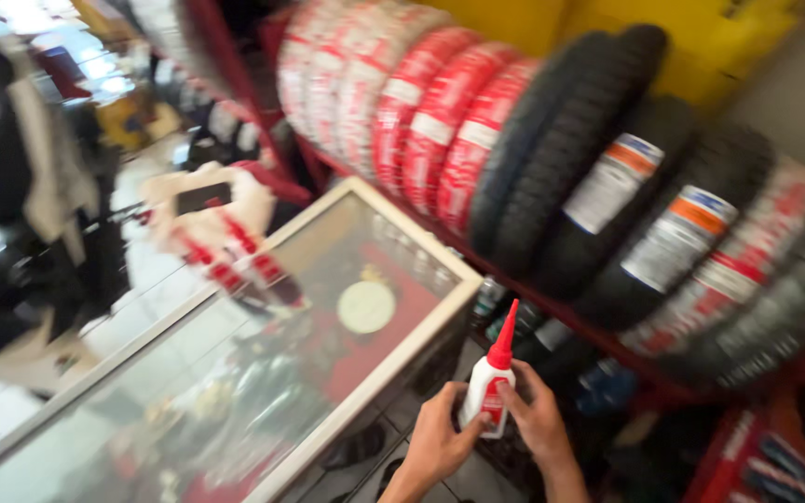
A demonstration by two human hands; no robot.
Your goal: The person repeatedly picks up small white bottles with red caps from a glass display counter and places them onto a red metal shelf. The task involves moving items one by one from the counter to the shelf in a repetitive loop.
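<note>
A small white glue bottle (488, 387) with a red label and a long red pointed nozzle stands upright between my two hands, low in the middle of the head view. My left hand (438, 440) wraps its fingers around the bottle's left side. My right hand (538, 419) grips the bottle from the right, thumb across the label. Both hands hold the bottle in the air beside the corner of a glass display counter (379, 373).
The glass counter has a pale frame and holds blurred goods, with a round white disc (366, 306) inside. Behind it a rack carries several tyres, some wrapped in red and white (440, 116), some black (570, 158). Tiled floor lies below my hands.
</note>
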